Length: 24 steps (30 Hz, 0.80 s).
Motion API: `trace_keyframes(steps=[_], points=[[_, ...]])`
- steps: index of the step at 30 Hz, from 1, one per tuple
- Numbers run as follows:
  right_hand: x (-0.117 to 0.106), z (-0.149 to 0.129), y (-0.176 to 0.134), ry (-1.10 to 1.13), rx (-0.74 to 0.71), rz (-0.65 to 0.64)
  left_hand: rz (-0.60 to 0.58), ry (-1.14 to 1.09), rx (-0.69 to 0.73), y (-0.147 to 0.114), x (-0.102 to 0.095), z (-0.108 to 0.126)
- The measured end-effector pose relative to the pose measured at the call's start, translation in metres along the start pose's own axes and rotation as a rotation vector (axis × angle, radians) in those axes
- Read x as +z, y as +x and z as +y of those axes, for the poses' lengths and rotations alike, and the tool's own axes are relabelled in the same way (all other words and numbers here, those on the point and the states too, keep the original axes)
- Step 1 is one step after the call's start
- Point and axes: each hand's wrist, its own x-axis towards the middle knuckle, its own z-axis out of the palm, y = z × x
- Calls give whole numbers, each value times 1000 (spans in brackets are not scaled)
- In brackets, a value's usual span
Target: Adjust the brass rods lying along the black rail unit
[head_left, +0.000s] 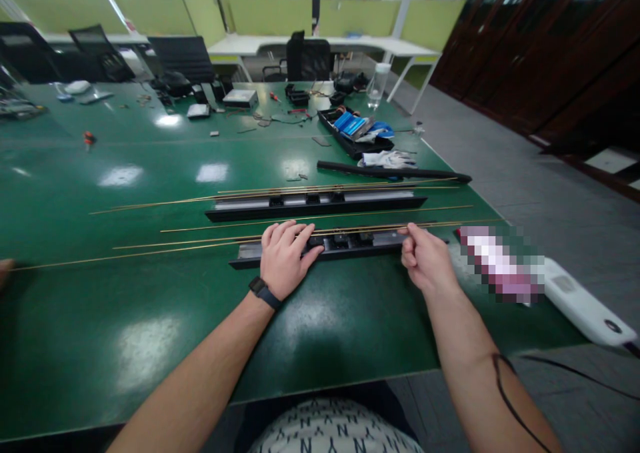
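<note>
My left hand lies over the near black channel, fingers stretched out and thumb apart, pressing down on it and on the thin brass rods across it. Toward the channel's right end, my right hand is closed in a pinch at a thin brass rod; the fingertips partly hide the grip. Small black blocks sit inside the channel between my hands. Behind it, a second black channel lies parallel, with more brass rods along its top. A loose brass rod rests between the two channels.
A black tube, white gloves and a black tray with blue packs lie behind. At right are a pixelated item and a white power strip. Another person's hand shows at the left edge.
</note>
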Motion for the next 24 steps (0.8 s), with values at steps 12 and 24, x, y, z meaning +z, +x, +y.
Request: trace_keyframes(steps=[12,24], points=[[4,2,-4,-55,47,-89,-4,4,6,0,-1,0],[2,1,-2,-31,10,-10,-2,-4,6,0,-2,1]])
